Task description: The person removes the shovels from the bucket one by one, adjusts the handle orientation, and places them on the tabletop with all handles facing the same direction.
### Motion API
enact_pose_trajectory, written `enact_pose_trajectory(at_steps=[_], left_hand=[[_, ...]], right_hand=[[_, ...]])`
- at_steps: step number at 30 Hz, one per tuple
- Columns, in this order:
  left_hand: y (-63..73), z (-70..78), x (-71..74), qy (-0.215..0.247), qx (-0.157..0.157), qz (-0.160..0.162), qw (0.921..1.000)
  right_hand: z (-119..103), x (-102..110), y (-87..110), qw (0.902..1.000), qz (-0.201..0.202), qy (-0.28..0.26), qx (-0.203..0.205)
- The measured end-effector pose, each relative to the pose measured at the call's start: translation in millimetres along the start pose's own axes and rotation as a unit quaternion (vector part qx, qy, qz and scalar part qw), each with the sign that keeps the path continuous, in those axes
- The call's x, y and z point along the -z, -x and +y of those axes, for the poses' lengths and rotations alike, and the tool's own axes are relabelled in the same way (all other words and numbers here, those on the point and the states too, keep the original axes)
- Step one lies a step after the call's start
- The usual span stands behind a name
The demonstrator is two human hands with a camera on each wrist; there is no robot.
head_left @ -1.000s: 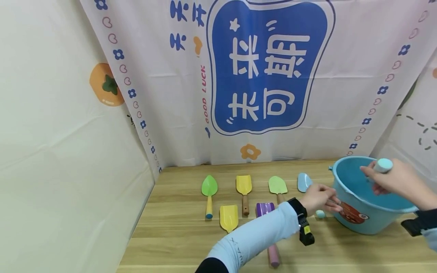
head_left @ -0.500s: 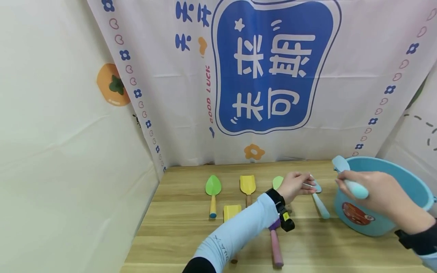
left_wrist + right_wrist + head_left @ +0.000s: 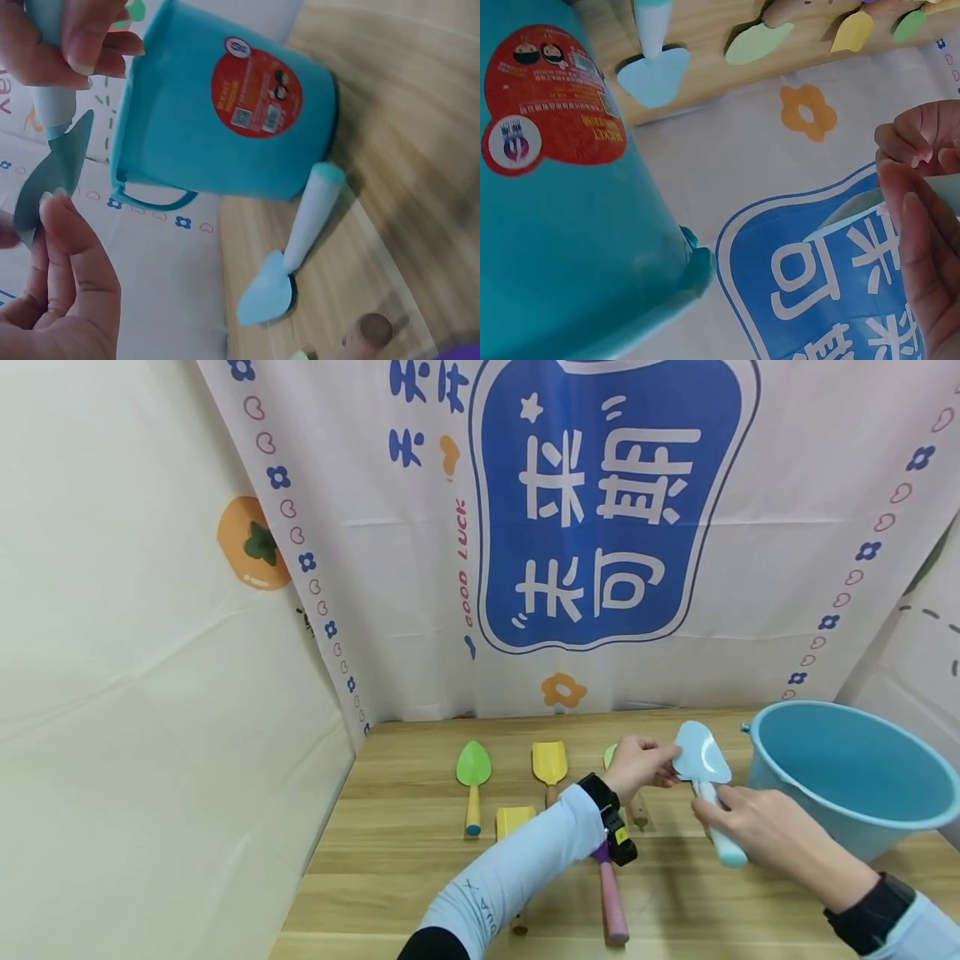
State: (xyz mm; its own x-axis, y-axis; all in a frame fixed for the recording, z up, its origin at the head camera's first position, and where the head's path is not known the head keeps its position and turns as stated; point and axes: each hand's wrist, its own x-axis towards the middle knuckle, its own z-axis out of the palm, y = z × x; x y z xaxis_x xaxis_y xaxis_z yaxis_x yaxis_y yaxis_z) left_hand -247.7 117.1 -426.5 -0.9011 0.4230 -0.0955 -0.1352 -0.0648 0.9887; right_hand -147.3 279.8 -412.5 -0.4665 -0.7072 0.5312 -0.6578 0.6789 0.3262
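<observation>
My right hand grips the pale handle of a light blue toy shovel just in front of the bucket's left side. The blade points away from me. My left hand pinches the left edge of that blade between thumb and fingers, which the left wrist view shows closely. A second light blue shovel lies on the table beside the blue bucket; the held one mostly covers it in the head view. Beneath my left hand lies a light green shovel, partly hidden in the head view.
Further left on the wooden table lie a green shovel, a yellow shovel and a second yellow shovel. My left forearm partly covers the latter and a purple one with a pink handle. A printed cloth hangs behind.
My right hand has brought the shovel from over the bucket leftward, its blade now pointing away. My left hand has moved left from beside the bucket and now pinches the blade.
</observation>
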Motion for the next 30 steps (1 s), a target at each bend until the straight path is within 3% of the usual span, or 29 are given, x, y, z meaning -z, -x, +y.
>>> enact_pose_trajectory(at_steps=[4, 7, 9, 10, 12, 13, 16, 18, 19, 21, 23, 30], left_hand=[[3.4, -6.2, 3.1, -0.063, -0.009, 0.021, 0.9978], [7.2, -12.5, 5.5, -0.112, -0.003, 0.036, 0.9930], [9.5, -17.2, 6.5, -0.138, 0.009, 0.043, 0.9894], [10.5, -19.4, 6.9, -0.149, 0.013, 0.045, 0.9877], [11.8, -23.7, 7.4, -0.165, 0.019, 0.047, 0.9849], [12.0, -25.9, 7.5, -0.170, 0.022, 0.049, 0.9839], [12.3, -33.5, 6.8, -0.185, 0.023, 0.054, 0.9811], [12.4, -39.5, 5.7, -0.205, 0.019, 0.057, 0.9768], [12.7, -42.7, 5.0, -0.215, 0.018, 0.059, 0.9747], [13.5, -49.7, 3.4, -0.230, 0.018, 0.059, 0.9713], [15.6, -55.4, 3.0, -0.243, 0.017, 0.051, 0.9685], [19.4, -74.2, 0.9, -0.232, 0.030, 0.032, 0.9718]], right_hand=[[-9, -8, 8.2, 0.9992, -0.020, -0.011, -0.032], [-21, -12, 16.9, 0.9937, -0.039, -0.034, -0.100], [-29, -14, 20.5, 0.9820, -0.039, -0.065, -0.173], [-32, -15, 21.3, 0.9707, -0.041, -0.093, -0.218], [-37, -15, 21.0, 0.9349, -0.050, -0.165, -0.310], [-38, -15, 20.0, 0.9082, -0.061, -0.206, -0.359], [-41, -15, 18.4, 0.8152, -0.126, -0.303, -0.478], [-43, -17, 19.6, 0.7741, -0.170, -0.326, -0.516], [-45, -19, 20.8, 0.7628, -0.183, -0.330, -0.525], [-49, -24, 24.8, 0.7529, -0.196, -0.332, -0.533], [-54, -30, 29.5, 0.7521, -0.196, -0.328, -0.537], [-70, -49, 44.9, 0.7420, -0.212, -0.321, -0.549]])
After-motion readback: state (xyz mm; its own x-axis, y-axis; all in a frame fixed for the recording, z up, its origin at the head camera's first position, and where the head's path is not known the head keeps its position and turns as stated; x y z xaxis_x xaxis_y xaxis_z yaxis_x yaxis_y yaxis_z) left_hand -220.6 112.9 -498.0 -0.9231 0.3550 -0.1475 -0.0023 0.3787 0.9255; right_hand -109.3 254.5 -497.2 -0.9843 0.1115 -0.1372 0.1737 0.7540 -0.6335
